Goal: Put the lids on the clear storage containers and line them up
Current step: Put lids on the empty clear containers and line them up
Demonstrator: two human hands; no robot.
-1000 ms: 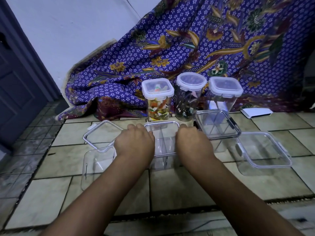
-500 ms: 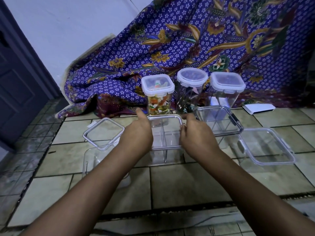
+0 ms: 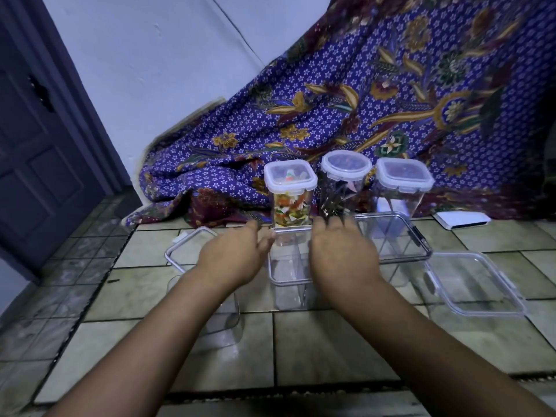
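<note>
A clear container with its lid on [image 3: 287, 260] stands on the tiled floor between my hands. My left hand [image 3: 234, 254] is at its left side, fingers apart, fingertips at the lid's far left corner. My right hand [image 3: 340, 251] lies over the lid's right edge with its fingers spread and blurred. On the left, a lidless clear container [image 3: 210, 320] is partly hidden by my left forearm, with a loose lid [image 3: 186, 248] behind it. To the right stand a lidded container with dark latches [image 3: 397, 239] and a low lidded clear box [image 3: 475, 284].
Three tall jars with white lids [image 3: 290, 188] [image 3: 346, 170] [image 3: 403, 179] stand in a row at the back against a purple patterned cloth [image 3: 391, 100]. A flat white object [image 3: 463, 219] lies at the right. A dark door [image 3: 36, 145] is at the left.
My hands went from fists pressed on the middle lid's sides to a grip on its sides, and now have their fingers spread. The container stays where it was.
</note>
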